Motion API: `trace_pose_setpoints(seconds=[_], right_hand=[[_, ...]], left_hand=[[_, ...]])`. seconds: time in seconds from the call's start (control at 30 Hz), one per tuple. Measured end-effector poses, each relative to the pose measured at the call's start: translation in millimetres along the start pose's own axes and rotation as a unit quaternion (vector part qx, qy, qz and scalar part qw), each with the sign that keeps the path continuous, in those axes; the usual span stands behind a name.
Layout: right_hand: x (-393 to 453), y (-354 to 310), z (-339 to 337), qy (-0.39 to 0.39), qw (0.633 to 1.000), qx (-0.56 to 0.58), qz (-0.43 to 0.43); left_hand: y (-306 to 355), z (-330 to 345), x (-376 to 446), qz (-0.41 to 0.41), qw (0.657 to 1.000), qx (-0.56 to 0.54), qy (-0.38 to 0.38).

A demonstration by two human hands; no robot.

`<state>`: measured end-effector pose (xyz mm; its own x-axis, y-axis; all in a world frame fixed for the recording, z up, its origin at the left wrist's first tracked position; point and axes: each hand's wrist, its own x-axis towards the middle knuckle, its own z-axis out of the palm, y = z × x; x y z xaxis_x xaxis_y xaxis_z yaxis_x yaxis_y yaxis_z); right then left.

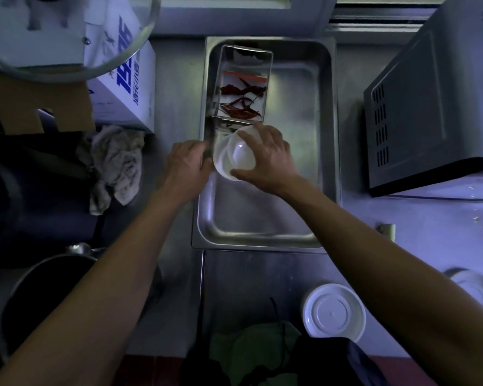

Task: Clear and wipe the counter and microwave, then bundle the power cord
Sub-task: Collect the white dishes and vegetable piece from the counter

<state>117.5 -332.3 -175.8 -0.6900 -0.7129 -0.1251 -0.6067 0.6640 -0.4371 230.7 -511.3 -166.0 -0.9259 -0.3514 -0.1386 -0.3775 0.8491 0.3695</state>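
Observation:
A large steel tray (299, 174) lies on the counter in the middle of the head view. Over its left side my right hand (265, 157) grips white bowls (236, 156), two nested as far as I can tell. My left hand (186, 165) rests at the tray's left rim, touching the bowls' edge; its fingers are partly hidden. A small steel container with dried red chillies (241, 97) sits in the tray just beyond the bowls. The grey microwave (435, 112) stands at the right. A crumpled grey rag (115, 165) lies left of the tray.
An upturned white bowl (333, 313) sits on the near counter, another white dish (471, 288) at the right edge behind my forearm. A blue-and-white carton (123, 87) and a glass bowl rim (117, 54) stand at the back left. A dark pot (39, 288) sits near left. Crumbs dot the right counter.

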Motion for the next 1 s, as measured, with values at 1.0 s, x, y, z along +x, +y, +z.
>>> trace_pose_setpoints(seconds=[1.0], right_hand=[[-29.1,3.6,28.4,-0.059,0.995,-0.063,0.049]], left_hand=[[13.3,8.4,-16.0,0.013,0.999,-0.038,-0.001]])
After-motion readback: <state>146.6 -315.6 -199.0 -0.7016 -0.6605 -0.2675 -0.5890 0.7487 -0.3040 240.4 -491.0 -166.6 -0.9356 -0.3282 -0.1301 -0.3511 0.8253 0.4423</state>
